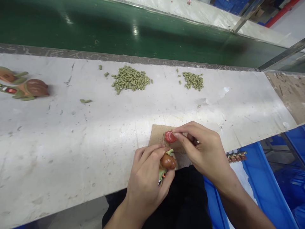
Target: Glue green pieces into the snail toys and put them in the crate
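Observation:
My left hand (147,175) is wrapped round a brown and green figurine (168,161), which has a light green piece at its top. My right hand (202,144) is pinched at the edge of a small red dish (170,136); whatever lies between its fingertips is too small to make out. Under the dish is a piece of brown cardboard (157,131) at the table's front edge. Beyond my hands lie a large pile of small green pieces (131,78) and a smaller pile (193,80).
Brown and green figurines (35,88) lie at the far left, with a loose green piece (85,101) nearer the middle. A green conveyor belt (107,35) runs behind the table (95,143). At lower right, a blue bin (264,178) holds several small figurines (235,156).

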Motion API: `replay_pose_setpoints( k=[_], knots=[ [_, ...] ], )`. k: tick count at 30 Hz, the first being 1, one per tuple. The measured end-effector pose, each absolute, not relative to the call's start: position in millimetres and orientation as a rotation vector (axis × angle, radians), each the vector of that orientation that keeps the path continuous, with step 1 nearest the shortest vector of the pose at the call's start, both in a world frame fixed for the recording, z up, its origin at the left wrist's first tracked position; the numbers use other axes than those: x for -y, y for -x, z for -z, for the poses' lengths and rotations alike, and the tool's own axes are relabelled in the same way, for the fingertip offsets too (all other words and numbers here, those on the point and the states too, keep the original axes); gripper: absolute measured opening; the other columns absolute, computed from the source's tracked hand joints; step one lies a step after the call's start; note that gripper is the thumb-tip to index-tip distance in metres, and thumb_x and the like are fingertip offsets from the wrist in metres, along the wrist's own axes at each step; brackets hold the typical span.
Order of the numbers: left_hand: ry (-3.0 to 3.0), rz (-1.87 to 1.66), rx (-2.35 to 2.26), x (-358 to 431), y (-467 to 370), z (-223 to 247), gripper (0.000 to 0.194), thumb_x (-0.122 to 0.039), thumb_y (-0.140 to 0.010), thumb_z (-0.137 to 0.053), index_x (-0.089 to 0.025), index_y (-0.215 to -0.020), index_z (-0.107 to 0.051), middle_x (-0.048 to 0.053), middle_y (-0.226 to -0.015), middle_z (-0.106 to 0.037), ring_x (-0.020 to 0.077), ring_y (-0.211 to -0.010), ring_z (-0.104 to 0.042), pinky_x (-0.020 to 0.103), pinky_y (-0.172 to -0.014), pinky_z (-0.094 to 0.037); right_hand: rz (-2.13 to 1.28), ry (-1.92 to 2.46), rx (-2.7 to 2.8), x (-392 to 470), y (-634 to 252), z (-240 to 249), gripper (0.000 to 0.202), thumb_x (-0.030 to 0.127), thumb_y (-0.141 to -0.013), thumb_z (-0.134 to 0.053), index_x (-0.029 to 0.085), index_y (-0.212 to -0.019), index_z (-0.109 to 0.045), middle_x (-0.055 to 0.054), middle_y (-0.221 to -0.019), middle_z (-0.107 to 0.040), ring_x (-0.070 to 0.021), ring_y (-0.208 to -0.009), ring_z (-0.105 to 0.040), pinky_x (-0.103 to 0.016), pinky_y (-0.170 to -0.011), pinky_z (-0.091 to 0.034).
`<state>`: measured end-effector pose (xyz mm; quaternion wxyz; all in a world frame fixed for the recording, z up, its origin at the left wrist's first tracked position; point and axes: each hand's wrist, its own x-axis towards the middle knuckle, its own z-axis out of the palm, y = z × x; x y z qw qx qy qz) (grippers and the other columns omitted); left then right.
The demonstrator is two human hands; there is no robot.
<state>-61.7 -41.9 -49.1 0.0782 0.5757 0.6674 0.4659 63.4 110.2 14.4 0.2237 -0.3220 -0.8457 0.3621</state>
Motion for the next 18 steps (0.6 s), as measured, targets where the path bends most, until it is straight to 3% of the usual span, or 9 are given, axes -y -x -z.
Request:
replay_pose_setpoints(
  k=[7,18],
  knots=[
    [-1.723,-1.398,-2.013,40.5,61.5,48.6,0.035,-0.001,-0.103,-0.065,-0.021,-0.133,-0.061,0.006,-0.12,-0.084,0.0268,-0.117,-0.079,0.041,-0.104,-0.051,-0.984,0.879,2.38,-105.1,-70.4,-18.8,0.021,0.01,-0.111,-0.072,0.027,-0.112,-0.085,-0.003,-0.106,-0.085,-0.022,-0.092,-0.081,-0.035,-0.08,-0.067],
    [-1.738,-1.371,-1.984,41.3,62.6,49.2,0.036,-0.002,-0.104,-0.064,-0.02,-0.135,-0.06,0.007,-0.123,-0.083,0.0273,-0.12,-0.076,0.041,-0.105,-0.048,-0.937,0.91,2.352,-103.4,-70.3,-16.5,0.021,0.01,-0.111,-0.071,0.025,-0.11,-0.084,-0.003,-0.101,-0.083,-0.0187,-0.075,-0.069,-0.032,-0.073,-0.063]
  ],
)
